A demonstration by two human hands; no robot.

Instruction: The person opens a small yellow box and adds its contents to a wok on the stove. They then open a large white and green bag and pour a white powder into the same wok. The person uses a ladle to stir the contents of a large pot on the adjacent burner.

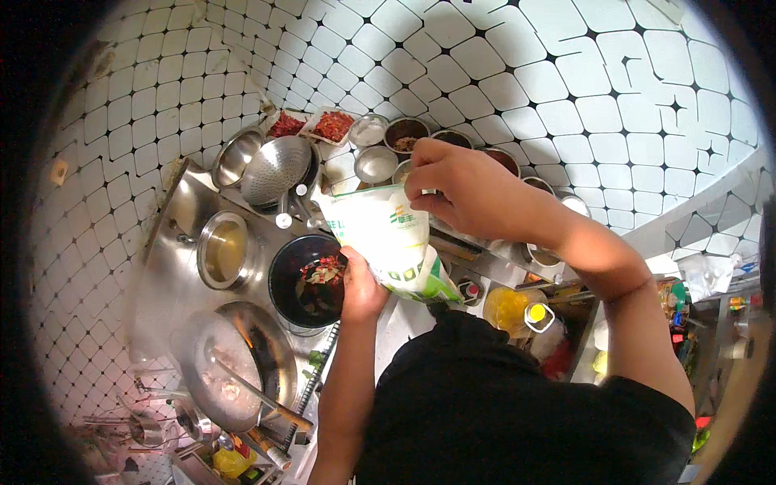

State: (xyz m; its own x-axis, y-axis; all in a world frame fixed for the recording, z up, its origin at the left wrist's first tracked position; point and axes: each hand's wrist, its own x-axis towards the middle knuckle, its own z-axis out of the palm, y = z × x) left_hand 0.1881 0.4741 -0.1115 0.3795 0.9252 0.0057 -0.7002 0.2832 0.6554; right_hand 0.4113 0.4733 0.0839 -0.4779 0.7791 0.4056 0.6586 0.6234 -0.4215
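Observation:
A white and green printed plastic bag point(382, 233) is held up in front of me, its top edge towards the wall. My left hand point(364, 288) grips it low on its left side, thumb against the front. At the upper right corner, the curled fingers of my right hand point(445, 185) pinch the bag's edge; the fingertips are partly hidden. Just left of my left hand sits a black pot point(285, 303) with chopped red pieces and pale slices point(324, 271) inside.
A steaming wok point(203, 339) with a ladle point(267, 394) in it stands at lower left. Beyond it is a steel pot of yellowish liquid point(223, 248). A perforated strainer point(277, 170), trays of red chillies point(333, 126) and several seasoning bowls point(376, 165) line the wall. An oil jug point(512, 309) stands at right.

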